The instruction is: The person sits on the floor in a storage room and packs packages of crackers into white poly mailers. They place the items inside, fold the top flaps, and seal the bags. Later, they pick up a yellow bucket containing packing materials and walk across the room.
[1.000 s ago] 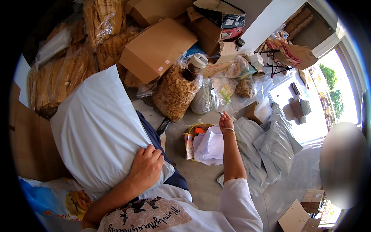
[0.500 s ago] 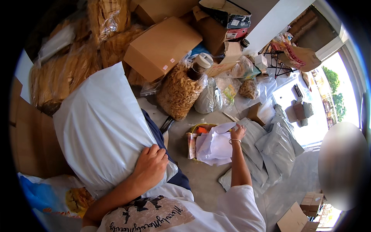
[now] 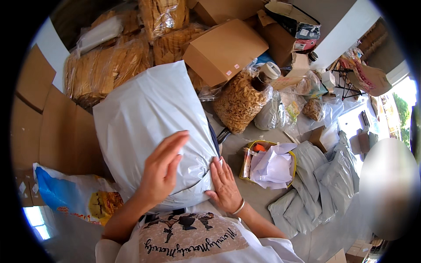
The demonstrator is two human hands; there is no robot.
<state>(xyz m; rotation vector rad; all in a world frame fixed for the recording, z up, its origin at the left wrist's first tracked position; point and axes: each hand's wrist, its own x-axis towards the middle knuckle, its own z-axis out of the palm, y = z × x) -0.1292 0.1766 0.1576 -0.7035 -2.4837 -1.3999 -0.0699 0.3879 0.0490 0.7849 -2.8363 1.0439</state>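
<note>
One grey bag (image 3: 149,111) lay left of one yellow-rimmed basket (image 3: 295,166). Of two hands, the left hand (image 3: 162,168) was raised over the bag, grip released; the right hand (image 3: 225,188) rested on its edge, unclenched.

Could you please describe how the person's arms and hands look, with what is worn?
The left hand and right hand are ungloved; the forearms are bare. A thin, pale bracelet shows on the right side only. The sleeves are white and short.
</note>
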